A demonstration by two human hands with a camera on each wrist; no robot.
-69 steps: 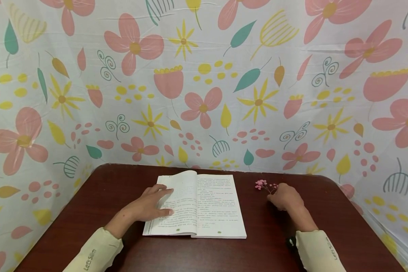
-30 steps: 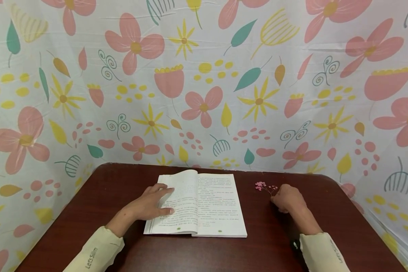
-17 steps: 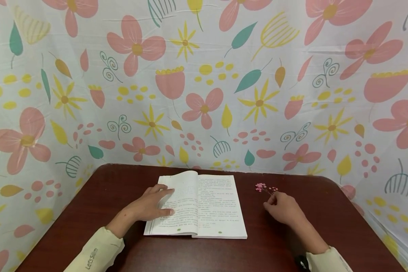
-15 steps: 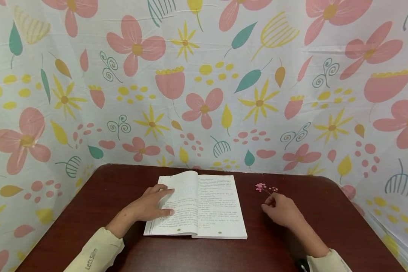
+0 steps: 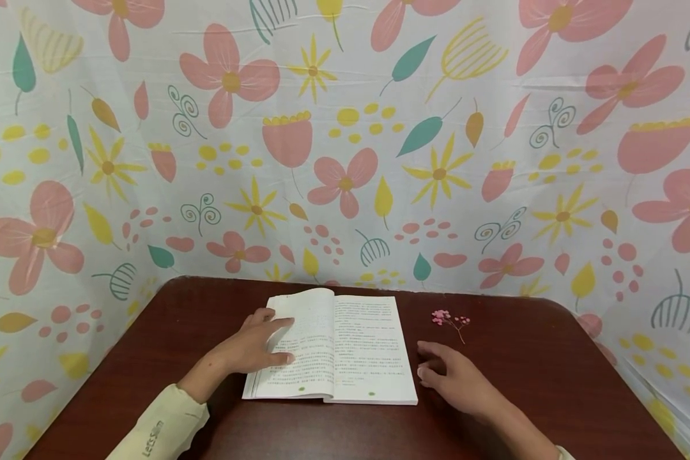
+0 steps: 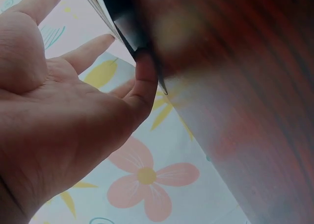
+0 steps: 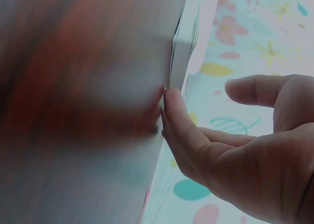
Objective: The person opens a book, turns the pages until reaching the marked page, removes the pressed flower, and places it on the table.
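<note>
An open book (image 5: 370, 348) with printed pages lies on the dark wooden table. My left hand (image 5: 253, 348) rests on its left page, fingers and thumb spread. In the left wrist view that hand (image 6: 73, 116) reaches along the book's edge, one fingertip at the dark cover. Just beyond the book's right edge, my right hand (image 5: 460, 383) is low over the table, thumb apart from the bent fingers and nothing held. The right wrist view has its fingertips near the page block (image 7: 184, 52). A sprig of small pink flowers (image 5: 441, 316) lies on the table beyond my right hand.
The brown tabletop (image 5: 356, 434) has rounded far corners. A white cloth with printed flowers (image 5: 345, 179) hangs behind the table and along both sides.
My right hand has let go of the pink flower sprig's stem and moved left and nearer, to the book's right edge. The sprig stays on the table. My left hand keeps its place.
</note>
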